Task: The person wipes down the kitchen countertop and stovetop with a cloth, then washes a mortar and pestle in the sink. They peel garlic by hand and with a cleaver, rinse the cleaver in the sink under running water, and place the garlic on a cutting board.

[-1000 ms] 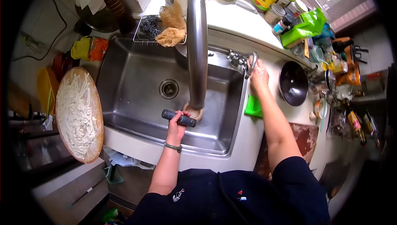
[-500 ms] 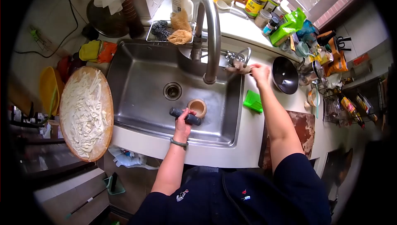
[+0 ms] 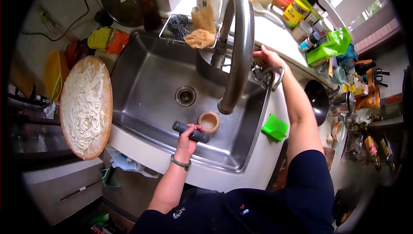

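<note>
The left hand (image 3: 186,144) grips a dark-grey cylindrical pestle (image 3: 199,136) over the steel sink (image 3: 146,83), the right hand's (image 3: 269,57) hold indeterminable; a loose grip could chip the round tan bowl (image 3: 209,123) at the pestle's two o'clock.

The left hand (image 3: 186,141) is closed, its fingers curled in a grip with the back of the hand partly in view. The left forearm (image 3: 168,187) slants forward and slightly inward, the wrist roughly in line. The right arm (image 3: 304,124) reaches much farther forward, almost straight, angled inward. The right hand (image 3: 269,57) points leftward, its fingers partly hidden, so their grip is unclear.
</note>
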### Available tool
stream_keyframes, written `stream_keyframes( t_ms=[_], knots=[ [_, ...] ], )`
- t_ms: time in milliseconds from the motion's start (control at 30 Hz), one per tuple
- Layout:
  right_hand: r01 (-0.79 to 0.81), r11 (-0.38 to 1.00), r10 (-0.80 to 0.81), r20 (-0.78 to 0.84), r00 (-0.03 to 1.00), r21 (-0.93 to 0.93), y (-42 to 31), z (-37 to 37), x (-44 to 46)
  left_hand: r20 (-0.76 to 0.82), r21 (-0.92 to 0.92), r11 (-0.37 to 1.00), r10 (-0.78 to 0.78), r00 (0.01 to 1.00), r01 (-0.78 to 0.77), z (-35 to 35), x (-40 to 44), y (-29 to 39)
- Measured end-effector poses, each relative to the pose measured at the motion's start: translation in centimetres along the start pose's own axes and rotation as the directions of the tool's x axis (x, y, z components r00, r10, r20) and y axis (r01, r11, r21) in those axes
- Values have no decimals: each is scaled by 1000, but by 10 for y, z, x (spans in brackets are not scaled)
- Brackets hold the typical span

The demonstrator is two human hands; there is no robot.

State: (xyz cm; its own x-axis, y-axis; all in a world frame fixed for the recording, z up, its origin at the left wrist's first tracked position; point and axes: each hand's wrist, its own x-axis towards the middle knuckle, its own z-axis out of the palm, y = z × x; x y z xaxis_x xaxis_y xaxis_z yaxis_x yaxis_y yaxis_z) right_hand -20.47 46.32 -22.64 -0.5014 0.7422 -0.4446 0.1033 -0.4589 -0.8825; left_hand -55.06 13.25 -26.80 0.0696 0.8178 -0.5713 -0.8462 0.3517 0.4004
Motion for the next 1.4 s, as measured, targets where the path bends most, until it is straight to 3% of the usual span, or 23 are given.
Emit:
stream_keyframes(
  t_ms=[67,133,167,200,267,367,467,533,567,600,633,667,700,733,833,933,1000,1067,1133,1200,1300,1333,1400],
  knots=[
    [47,857,-138,-140,981,-513,-7,8,-29,-8,-5,1000,14,1000,-14,5,-2,2],
    [21,828,-187,-240,953,-561,20,-12,-44,-4,3,1000,15,1000,-15,1,-1,0],
    [37,916,-177,-319,931,-399,34,-16,-54,3,3,1000,7,1000,-7,1,-2,-1],
    [72,787,-340,-332,880,-613,41,-19,-71,7,5,1000,11,1000,-11,1,-1,-2],
    [3,724,-417,-433,799,-690,61,-16,-92,17,8,1000,18,1000,-18,0,1,0],
    [-353,445,-453,-546,705,-823,65,28,-121,17,7,1000,-13,1000,13,-1,1,-1],
    [-373,488,-463,-596,656,-789,78,57,-121,42,-14,999,-34,999,34,-5,6,-3],
    [-388,437,-457,-571,682,-812,84,75,-123,34,-18,998,-54,998,54,-2,4,-3],
    [-510,395,-287,-630,721,-764,71,98,-126,30,-20,998,-52,998,52,-2,4,-3],
    [-495,321,-368,-588,721,-808,85,108,-121,26,-21,999,-48,999,48,-2,3,-3],
    [-530,286,-244,-595,766,-799,69,137,-128,17,-24,999,-44,999,44,-2,3,-2],
    [-290,271,-273,-362,891,-918,100,121,-111,24,-20,999,-47,999,47,0,1,-2],
    [-145,423,-91,-201,975,-894,77,146,-115,-1,10,999,-37,999,37,3,-1,-1],
    [-177,409,-14,-200,980,-895,55,173,-122,-27,40,999,-24,999,25,5,-2,0],
    [-74,395,-320,-212,924,-916,58,199,-130,79,212,969,116,990,-130,2,-2,0],
    [-176,546,-293,-384,876,-819,33,212,-160,90,240,955,155,984,-172,22,-17,10],
    [-14,603,-525,-410,745,-797,44,199,-179,100,288,936,180,979,-201,42,-30,14],
    [41,718,-534,-513,672,-694,52,190,-207,146,360,911,160,976,-203,62,-45,16],
    [257,717,-673,-545,500,-648,56,188,-241,248,416,880,131,960,-228,72,-49,11],
    [524,830,-509,-639,577,-189,36,207,-271,274,412,880,128,953,-236,88,-60,10],
    [699,715,-503,-686,526,13,22,218,-310,288,431,872,110,951,-231,93,-63,6],
    [688,726,-525,-655,544,-10,20,221,-326,278,449,865,104,955,-225,95,-62,3],
    [433,801,-593,-648,477,-414,26,232,-342,277,470,856,89,957,-216,95,-63,-1]
  ],
)
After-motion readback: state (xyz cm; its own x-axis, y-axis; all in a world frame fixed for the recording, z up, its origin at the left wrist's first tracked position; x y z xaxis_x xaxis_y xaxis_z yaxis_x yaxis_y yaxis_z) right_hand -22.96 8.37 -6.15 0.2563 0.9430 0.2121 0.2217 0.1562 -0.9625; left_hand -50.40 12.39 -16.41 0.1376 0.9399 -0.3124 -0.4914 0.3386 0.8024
